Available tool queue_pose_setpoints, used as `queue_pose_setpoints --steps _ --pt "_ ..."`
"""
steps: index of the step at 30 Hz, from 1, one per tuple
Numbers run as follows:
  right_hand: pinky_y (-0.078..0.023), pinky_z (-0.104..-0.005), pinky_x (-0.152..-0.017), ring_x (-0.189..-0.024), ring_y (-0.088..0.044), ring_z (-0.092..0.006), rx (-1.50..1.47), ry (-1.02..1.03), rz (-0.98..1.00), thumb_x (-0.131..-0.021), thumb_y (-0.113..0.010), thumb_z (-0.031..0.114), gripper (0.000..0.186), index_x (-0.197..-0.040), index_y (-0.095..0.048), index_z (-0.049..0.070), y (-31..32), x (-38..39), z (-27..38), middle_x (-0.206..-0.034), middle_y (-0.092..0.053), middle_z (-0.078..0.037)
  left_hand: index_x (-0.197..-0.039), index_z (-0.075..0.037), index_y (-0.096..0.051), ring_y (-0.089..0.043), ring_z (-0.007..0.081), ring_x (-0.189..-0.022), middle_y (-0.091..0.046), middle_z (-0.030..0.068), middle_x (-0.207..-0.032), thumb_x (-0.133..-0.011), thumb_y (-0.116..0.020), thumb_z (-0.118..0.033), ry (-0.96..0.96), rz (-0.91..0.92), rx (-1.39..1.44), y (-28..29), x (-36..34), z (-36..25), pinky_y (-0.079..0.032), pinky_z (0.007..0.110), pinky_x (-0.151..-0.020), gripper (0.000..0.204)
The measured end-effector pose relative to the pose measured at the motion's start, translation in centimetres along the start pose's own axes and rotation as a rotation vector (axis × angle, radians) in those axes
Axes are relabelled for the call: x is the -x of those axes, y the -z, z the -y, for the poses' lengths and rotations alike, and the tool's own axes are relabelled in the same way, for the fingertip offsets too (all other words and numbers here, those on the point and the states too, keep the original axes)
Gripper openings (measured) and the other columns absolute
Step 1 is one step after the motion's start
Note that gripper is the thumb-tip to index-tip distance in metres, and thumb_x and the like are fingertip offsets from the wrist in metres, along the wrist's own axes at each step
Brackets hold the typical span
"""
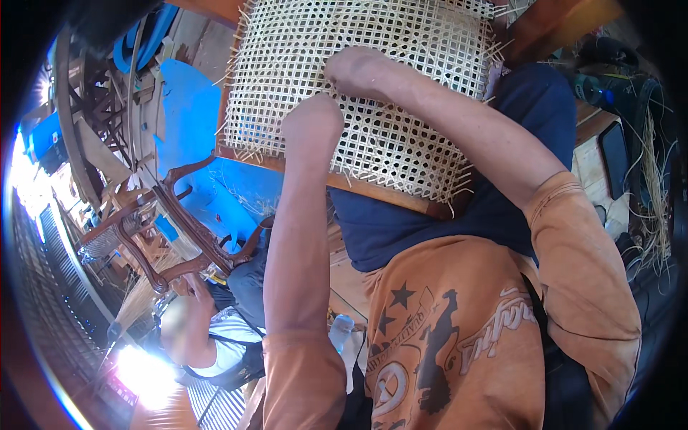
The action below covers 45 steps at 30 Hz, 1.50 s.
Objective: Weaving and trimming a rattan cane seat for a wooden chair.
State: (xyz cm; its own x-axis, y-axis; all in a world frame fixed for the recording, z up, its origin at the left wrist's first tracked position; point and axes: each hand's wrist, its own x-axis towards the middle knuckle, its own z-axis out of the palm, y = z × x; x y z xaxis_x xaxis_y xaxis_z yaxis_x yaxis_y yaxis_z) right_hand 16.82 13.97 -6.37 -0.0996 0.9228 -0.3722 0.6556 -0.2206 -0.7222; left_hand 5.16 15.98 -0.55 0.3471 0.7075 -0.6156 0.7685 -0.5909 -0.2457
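Orange shirt (459, 330), cane webbing (401, 158) beneath each hand (313, 118)

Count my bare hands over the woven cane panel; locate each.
2: the left hand, left of centre over the woven cane panel, and the right hand, farther from you, near its middle.

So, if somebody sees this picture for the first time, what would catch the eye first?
Probably the pale woven cane panel at the top centre, with the left hand and right hand close together over it. Next might come the bright blue sheet to its left. At lower left, another person is beside a carved wooden chair frame.
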Motion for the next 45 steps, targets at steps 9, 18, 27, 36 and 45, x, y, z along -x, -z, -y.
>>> queue_pose_setpoints --steps 9,18,27,36,45 --pt "-0.050 -0.0397 -0.078 -0.090 -0.062 -0.0264 0.010 0.176 -0.256 -0.081 -0.059 0.014 0.015 -0.093 -0.064 0.007 -2.3 0.7 -0.5 -0.092 -0.064 -0.010 -0.086 -0.002 -0.067 -0.064 0.0372 -0.083 -0.065 0.0204 -0.090 -0.088 -0.044 -0.032 -0.038 -0.115 -0.081 -0.1 1.1 2.8 -0.049 0.046 -0.075 0.038" --pt "-0.048 -0.0370 -0.083 -0.089 -0.062 -0.0240 -0.019 0.070 -0.133 -0.087 -0.051 0.017 0.020 -0.098 -0.064 0.006 0.1 1.1 2.2 -0.091 -0.065 -0.012 -0.087 -0.004 -0.066 -0.062 0.0375 -0.086 -0.065 0.0214 -0.089 -0.088 -0.039 -0.032 0.214 -0.164 -0.086 2.1 5.9 8.2 -0.047 0.048 -0.078 0.039" --pt "-0.046 -0.0344 -0.063 -0.065 -0.056 -0.0167 -0.257 0.058 -0.029 -0.087 -0.054 0.023 0.017 -0.090 -0.067 0.013 -1.0 -0.3 2.2 -0.072 -0.063 -0.005 -0.092 -0.002 -0.066 -0.062 0.0388 -0.090 -0.065 0.0209 -0.094 -0.084 -0.042 -0.027 0.063 -0.014 -0.041 1.7 2.4 5.6 -0.047 0.046 -0.081 0.036" --pt "-0.050 -0.0414 -0.072 -0.079 -0.063 -0.0330 -0.037 0.077 -0.137 -0.076 -0.053 0.011 0.018 -0.084 -0.066 0.002 -1.5 -0.7 0.6 -0.084 -0.064 -0.019 -0.093 -0.001 -0.066 -0.063 0.0371 -0.091 -0.065 0.0215 -0.095 -0.082 -0.045 -0.018 0.028 0.086 -0.025 -0.1 -0.7 2.3 -0.049 0.045 -0.080 0.029" --pt "-0.050 -0.0383 -0.078 -0.089 -0.063 -0.0278 0.140 0.036 -0.039 -0.074 -0.062 0.011 0.020 -0.093 -0.069 0.007 -2.2 0.6 3.0 -0.094 -0.066 -0.013 -0.085 -0.002 -0.068 -0.064 0.0371 -0.085 -0.066 0.0202 -0.090 -0.085 -0.043 -0.024 0.069 -0.130 0.027 -0.8 1.3 2.2 -0.049 0.045 -0.077 0.033"
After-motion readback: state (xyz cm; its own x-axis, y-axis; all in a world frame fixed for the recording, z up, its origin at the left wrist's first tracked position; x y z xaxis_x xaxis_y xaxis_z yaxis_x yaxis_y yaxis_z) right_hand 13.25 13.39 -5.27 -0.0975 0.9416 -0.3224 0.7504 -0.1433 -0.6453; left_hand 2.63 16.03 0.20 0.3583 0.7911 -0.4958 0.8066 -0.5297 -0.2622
